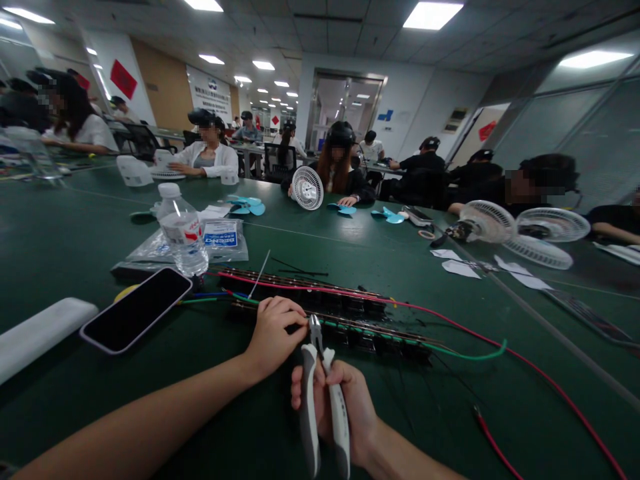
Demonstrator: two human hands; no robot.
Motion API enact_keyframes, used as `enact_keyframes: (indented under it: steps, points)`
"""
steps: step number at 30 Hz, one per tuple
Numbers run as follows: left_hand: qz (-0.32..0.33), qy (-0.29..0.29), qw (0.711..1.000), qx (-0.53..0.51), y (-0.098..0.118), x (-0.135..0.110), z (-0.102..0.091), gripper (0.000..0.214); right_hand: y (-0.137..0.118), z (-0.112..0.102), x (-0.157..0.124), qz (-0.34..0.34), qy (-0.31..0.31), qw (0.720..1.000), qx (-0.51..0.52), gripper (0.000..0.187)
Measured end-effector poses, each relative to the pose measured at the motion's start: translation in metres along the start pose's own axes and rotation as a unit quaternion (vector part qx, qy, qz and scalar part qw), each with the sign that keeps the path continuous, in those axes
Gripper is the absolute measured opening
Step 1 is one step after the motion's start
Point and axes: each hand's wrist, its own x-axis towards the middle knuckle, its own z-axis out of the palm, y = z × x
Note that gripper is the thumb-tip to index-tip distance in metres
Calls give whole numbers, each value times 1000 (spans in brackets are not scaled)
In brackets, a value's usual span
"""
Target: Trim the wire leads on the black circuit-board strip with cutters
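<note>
My right hand (356,408) holds diagonal cutters (341,415) with grey and white handles, spread somewhat apart. Their jaws point away from me and reach the edge of a long black strip assembly (367,339) with copper-coloured rails. Resting on that assembly, my left hand (274,337) has its thumb and fingers pinched together just left of the jaws; what lies between them is hidden. A green wire (475,357) runs along the near strip, and a red wire (435,313) along the far one. A thin pale cable tie end (260,272) sticks up beyond my left hand.
Left of the strips are a phone (137,310), a water bottle (181,233), a plastic bag (233,241) and a white bar (45,333). A loose red wire (493,440) lies at near right. Fan parts (487,221) and co-workers line the table's far side.
</note>
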Motion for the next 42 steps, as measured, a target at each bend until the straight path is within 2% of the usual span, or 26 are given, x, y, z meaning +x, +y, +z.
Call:
enact_keyframes:
  steps: [6, 17, 25, 34, 42]
  points:
    - [2, -8, 1000, -4, -1, 0, -1, 11, 1, 1, -4, 14, 20, 1000, 11, 25]
    - [-4, -16, 1000, -4, 0, -1, -2, 9, 0, 4, -6, 1, 3, 1000, 5, 19]
    - [-2, -16, 1000, -5, 2, -1, -2, 10, 2, 3, -8, 27, 56, 998, 1, 26]
    - [-1, -13, 1000, -5, 2, -1, -2, 10, 2, 6, -7, 4, 14, 1000, 18, 18]
    - [-1, -18, 1000, -2, 1, -1, -2, 10, 3, 6, -8, 8, 47, 999, 21, 16]
